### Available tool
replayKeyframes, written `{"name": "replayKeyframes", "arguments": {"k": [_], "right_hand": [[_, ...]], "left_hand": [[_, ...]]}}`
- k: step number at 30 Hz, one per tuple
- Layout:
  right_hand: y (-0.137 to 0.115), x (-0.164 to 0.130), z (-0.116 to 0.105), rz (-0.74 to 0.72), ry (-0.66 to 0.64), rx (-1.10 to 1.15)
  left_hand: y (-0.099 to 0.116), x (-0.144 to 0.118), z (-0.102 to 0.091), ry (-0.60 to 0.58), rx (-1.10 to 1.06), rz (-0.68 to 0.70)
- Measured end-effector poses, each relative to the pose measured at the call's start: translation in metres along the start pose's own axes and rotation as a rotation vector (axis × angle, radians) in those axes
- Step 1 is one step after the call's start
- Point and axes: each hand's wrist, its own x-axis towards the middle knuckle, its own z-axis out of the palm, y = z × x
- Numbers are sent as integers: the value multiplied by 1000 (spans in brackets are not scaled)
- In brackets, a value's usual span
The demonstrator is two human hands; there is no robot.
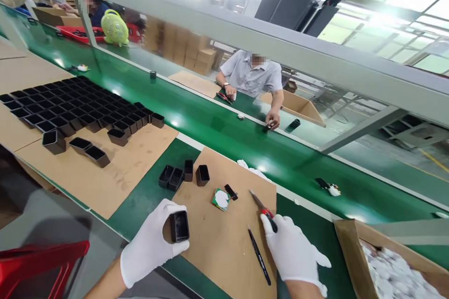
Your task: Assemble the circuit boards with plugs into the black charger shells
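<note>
My left hand [154, 238], in a white glove, grips a small black open-topped box [180, 225] between thumb and fingers. My right hand [293, 247], also gloved, is closed around the red-and-black handle of a tool [267, 214] with a slim grey metal tip; its exact kind is unclear. Black tweezers [258, 254] lie on the cardboard sheet [217, 252] left of that hand. Between my hands, farther back, sits a small green piece with a white top [220, 199], beside a small black part [230, 191].
Several black boxes [175, 178] stand nearby; many more form rows [73, 103] on cardboard at left. A green conveyor belt [210, 126] runs behind. A carton [354, 257] of white pieces sits at right. Across the belt, a co-worker's hand [272, 119] touches a small dark item.
</note>
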Motion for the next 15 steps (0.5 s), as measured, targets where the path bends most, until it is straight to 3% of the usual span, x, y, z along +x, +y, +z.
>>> {"name": "replayKeyframes", "arguments": {"k": [4, 7, 10, 15], "right_hand": [[-15, -10, 8, 31, 11, 6], [2, -4, 7, 72, -9, 49], [47, 31, 2, 167, -53, 89], [142, 133, -6, 266, -85, 44]], "left_hand": [[-9, -5, 8, 17, 100, 20], [-16, -7, 12, 4, 156, 42], [-25, -9, 16, 20, 204, 58], [-44, -15, 23, 44, 276, 61]]}}
